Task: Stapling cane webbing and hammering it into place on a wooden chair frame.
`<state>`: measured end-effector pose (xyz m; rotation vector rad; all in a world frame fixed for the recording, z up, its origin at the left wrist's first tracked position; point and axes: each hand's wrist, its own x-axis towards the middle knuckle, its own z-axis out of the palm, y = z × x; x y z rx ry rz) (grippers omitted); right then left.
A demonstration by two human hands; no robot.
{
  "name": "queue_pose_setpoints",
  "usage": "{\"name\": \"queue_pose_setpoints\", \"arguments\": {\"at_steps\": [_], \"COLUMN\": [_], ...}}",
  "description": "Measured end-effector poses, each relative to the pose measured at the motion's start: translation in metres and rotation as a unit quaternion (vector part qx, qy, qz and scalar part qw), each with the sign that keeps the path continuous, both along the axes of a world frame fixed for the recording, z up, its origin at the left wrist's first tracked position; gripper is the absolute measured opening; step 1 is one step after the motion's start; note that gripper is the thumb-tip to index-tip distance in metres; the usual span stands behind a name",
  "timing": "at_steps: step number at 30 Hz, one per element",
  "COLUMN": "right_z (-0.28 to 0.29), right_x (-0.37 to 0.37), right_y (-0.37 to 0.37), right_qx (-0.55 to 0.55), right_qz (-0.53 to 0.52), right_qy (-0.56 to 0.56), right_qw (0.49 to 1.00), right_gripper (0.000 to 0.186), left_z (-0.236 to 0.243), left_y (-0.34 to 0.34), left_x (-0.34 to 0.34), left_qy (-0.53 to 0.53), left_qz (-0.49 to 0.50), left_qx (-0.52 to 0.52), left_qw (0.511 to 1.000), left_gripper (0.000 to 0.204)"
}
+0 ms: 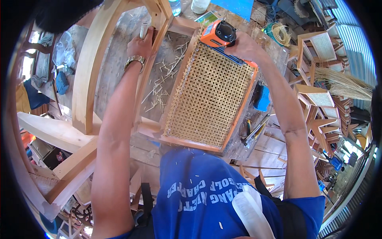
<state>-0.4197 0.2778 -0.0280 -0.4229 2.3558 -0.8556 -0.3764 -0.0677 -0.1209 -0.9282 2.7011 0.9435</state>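
- Our right hand [244, 47], near the top middle of the frame, is closed around an orange and black power tool [219, 34]. The tool sits on the top edge of the cane seat panel [211, 95].
- Our left hand [140, 44], at the upper left of the middle, is closed around a wooden rail of the chair frame [89, 67] and holds it still. We cannot tell if something small is tucked between its fingers.
- The tool looks hard and a bit heavy. We think it is best held around its fat body, as it is now.
- The cane seat panel fills the middle of the frame. Its woven part looks light and springy and could tear if we poke it. Its wooden rim looks stiff, so the rim is the safe place to take hold.
- The chair frame looks heavy and strong. Its curved rails are good to grab.
- Little cane scraps [161, 87] lie on the desk [119, 47] between the frame and the panel. They look light and could slide around.
- Room is tight. The frame is close on the left, and hand tools [254, 127] lie just right of the panel.
- More wooden chairs [318, 99] are stacked at the right edge. Bottles [187, 6] stand at the top edge.
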Motion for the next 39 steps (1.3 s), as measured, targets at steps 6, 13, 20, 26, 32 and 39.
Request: {"name": "queue_pose_setpoints", "arguments": {"at_steps": [6, 13, 20, 26, 32, 39], "right_z": [-0.007, 0.000, 0.002, 0.004, -0.001, -0.004], "right_x": [-0.002, 0.008, -0.007, -0.011, -0.012, -0.020], "right_y": [-0.001, -0.014, 0.010, 0.009, 0.009, 0.011], "right_qx": [0.007, 0.055, 0.020, -0.002, -0.001, -0.017], "right_qz": [0.018, 0.002, -0.011, -0.013, 0.003, 0.035], "right_qy": [0.022, 0.073, 0.010, 0.006, 0.028, 0.043], "right_qw": [1.000, 0.996, 1.000, 1.000, 1.000, 0.998], "right_gripper": [0.036, 0.033, 0.036, 0.040, 0.039, 0.039], "left_z": [-0.003, -0.004, 0.006, 0.000, -0.004, 0.002], "left_y": [0.000, 0.002, 0.002, 0.000, -0.002, 0.001], "left_x": [-0.001, -0.001, -0.002, 0.000, -0.002, -0.002], "left_qy": [0.011, 0.009, -0.008, 0.001, -0.003, -0.009], "left_qz": [0.006, 0.006, 0.006, 0.009, 0.007, 0.014], "left_qx": [-0.023, -0.029, 0.012, 0.002, 0.001, -0.005], "left_qw": [1.000, 1.000, 1.000, 1.000, 1.000, 1.000], "left_gripper": [0.083, 0.089, 0.084, 0.085, 0.085, 0.083]}}
